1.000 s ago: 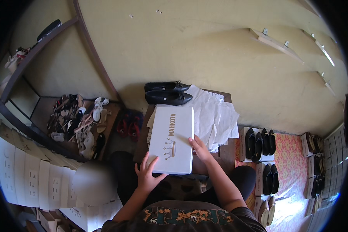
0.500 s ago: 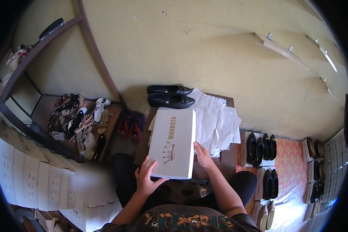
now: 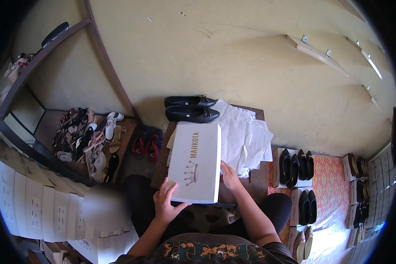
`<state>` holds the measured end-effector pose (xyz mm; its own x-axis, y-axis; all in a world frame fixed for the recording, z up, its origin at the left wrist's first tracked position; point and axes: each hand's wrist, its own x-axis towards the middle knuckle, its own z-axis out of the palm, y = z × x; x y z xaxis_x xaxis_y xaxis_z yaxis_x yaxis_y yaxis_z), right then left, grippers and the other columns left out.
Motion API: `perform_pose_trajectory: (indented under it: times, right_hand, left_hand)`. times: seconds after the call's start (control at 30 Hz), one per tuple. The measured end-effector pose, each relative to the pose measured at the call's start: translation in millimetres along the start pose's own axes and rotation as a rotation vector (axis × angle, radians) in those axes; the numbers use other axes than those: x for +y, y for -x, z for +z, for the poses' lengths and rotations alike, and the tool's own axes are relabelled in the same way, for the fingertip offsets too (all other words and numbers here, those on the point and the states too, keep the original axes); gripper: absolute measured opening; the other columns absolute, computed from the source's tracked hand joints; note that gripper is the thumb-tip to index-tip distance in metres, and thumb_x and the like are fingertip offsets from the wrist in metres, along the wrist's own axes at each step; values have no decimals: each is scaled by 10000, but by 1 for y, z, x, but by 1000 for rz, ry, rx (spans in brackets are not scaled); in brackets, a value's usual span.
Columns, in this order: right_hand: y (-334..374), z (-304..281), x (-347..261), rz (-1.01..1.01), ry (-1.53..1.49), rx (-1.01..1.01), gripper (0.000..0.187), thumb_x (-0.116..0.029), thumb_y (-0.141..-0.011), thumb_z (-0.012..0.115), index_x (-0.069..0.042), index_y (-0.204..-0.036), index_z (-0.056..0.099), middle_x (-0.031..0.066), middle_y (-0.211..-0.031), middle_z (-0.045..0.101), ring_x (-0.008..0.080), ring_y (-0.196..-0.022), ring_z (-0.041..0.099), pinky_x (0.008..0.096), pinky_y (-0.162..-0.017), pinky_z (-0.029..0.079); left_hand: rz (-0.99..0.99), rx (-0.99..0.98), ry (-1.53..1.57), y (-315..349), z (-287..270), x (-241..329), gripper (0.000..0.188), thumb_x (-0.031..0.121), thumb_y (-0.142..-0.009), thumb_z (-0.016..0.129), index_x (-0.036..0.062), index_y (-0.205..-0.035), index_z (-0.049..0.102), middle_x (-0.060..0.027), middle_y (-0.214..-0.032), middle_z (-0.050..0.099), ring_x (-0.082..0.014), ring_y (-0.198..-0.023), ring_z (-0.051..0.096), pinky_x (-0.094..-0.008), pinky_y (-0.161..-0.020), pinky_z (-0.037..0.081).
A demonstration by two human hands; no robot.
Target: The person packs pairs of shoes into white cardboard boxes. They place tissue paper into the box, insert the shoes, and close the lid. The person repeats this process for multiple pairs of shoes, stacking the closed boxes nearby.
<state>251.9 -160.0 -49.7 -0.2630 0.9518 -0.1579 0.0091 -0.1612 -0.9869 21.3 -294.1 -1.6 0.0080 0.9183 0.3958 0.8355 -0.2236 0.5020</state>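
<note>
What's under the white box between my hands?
White paper and a brown table show past the edges of the white box; whatever lies directly beneath it is covered.

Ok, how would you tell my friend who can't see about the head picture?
A person's left hand and right hand hold a white box. Beyond it, black shoes and white paper lie on a brown table, with more shoes either side.

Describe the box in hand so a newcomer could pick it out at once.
Start at the brown table below the yellowish wall, strewn with white paper. Just nearer than the black shoes is a white box, gold markings on top. Unlike the stacked boxes at left, it has the left hand at its near-left corner and the right hand on its right edge.
</note>
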Motion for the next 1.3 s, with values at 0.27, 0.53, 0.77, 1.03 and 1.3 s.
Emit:
perform_pose_trajectory:
  times: [0.27,0.53,0.77,1.03,1.3]
  right_hand:
    - [-3,-3,10,-50,95,-25,495,-312,-959,370,61,-1283,403,211,-1275,480,260,-1214,438,309,-1008,318]
    - [2,1,-7,13,233,23,684,-476,-885,467,41,-1321,367,282,-1253,470,319,-1218,435,342,-1007,325]
    - [0,-6,6,-4,236,-42,777,-469,-809,555,34,-1352,318,262,-1132,560,274,-1075,548,329,-920,398]
    - [4,-2,-7,17,220,-2,659,-319,-828,551,42,-1339,344,148,-867,635,145,-772,593,277,-751,461]
    - [10,-1,-23,7,168,-47,620,-333,-856,541,41,-1322,372,144,-825,642,168,-719,607,290,-722,475]
  left_hand:
    - [45,51,-1,-2,0,1,821,397,-575,813,86,-1235,438,-224,-1310,406,-325,-1147,484,-445,-849,371]
    - [-229,164,643,20,20,-29,571,294,-852,580,-42,-1252,353,-195,-1185,498,-272,-1101,504,-382,-946,372]
    - [-812,368,1432,13,-5,-19,626,452,-941,362,26,-1355,165,-138,-1381,290,-280,-1241,368,-428,-1003,316]
    - [-468,548,54,16,-28,-42,750,127,-827,614,12,-1374,112,-233,-1357,259,-323,-1283,231,-465,-1062,163]
    - [-354,210,-404,1,-58,-6,488,191,-797,577,101,-1256,438,-150,-1380,307,-357,-1277,247,-534,-1016,120]
